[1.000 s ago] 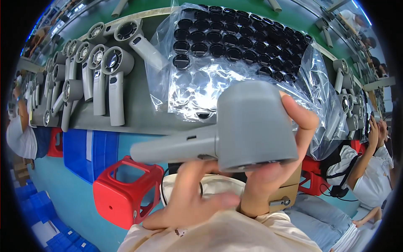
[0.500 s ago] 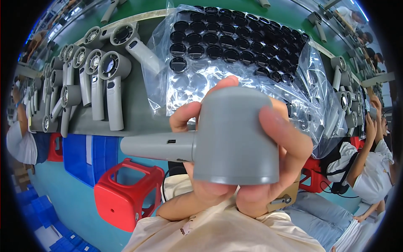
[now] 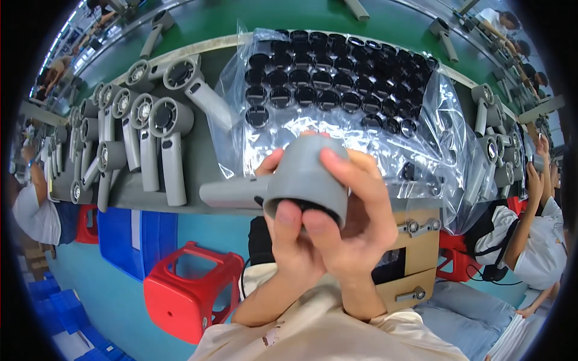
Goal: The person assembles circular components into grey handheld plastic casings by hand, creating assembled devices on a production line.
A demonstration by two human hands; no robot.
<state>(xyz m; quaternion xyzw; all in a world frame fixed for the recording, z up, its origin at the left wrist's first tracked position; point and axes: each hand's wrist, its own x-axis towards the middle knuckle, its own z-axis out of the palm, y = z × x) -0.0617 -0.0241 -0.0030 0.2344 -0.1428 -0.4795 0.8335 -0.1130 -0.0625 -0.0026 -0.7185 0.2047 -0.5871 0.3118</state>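
A grey handheld fan [image 3: 307, 165] is held in front of me, over the near edge of the bench. Its handle [image 3: 232, 194] points left, and its round head tilts so that the lower rim faces me. Something dark sits inside that rim. My left hand [image 3: 289, 240] is closed around the head beside the handle, its thumb pressed at the rim. On the other side my right hand [image 3: 367, 210] wraps the head, with a finger over the top and the thumb at the rim. Beyond lies a clear plastic tray with several rows of round black caps [image 3: 328, 99].
Several grey handheld fans [image 3: 171, 120] lie at the left of the bench, more at the right. Clear bagging [image 3: 460, 156] surrounds the tray. Below are a red stool [image 3: 180, 295], a blue bin [image 3: 117, 240] and a cardboard box [image 3: 421, 265]. A co-worker [image 3: 524, 240] sits at right.
The fan has moved down and farther from my head, its lower rim tilting toward me so the dark inside shows. Both thumbs now press at that rim.
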